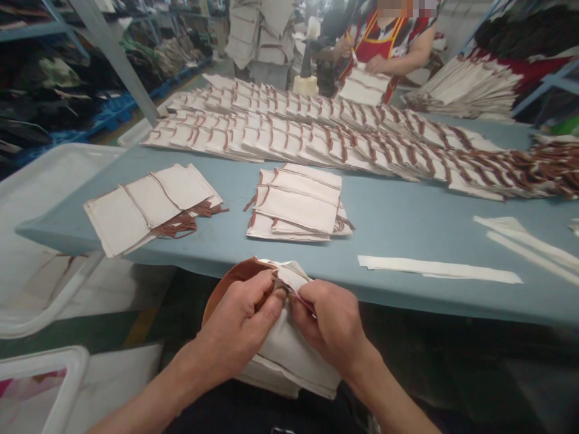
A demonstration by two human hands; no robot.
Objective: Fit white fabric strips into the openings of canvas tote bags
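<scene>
My left hand (239, 328) and my right hand (332, 325) both pinch a cream cloth pouch (289, 349) held below the near edge of the blue table (407, 223). The fingers of both hands are closed on the pouch's top edge, where a brown cord or lining (228, 280) shows. The pouch hangs down over my lap. On the table just beyond lie two small piles of finished cream pouches with brown drawstrings, one in the middle (298, 205) and one at the left (149, 205).
Long overlapping rows of pouches (344, 141) cover the far half of the table. White fabric strips (438, 269) lie at the right. A person in a red apron (384, 42) works at the far end. White bins (40, 241) stand at my left; shelving lines the left wall.
</scene>
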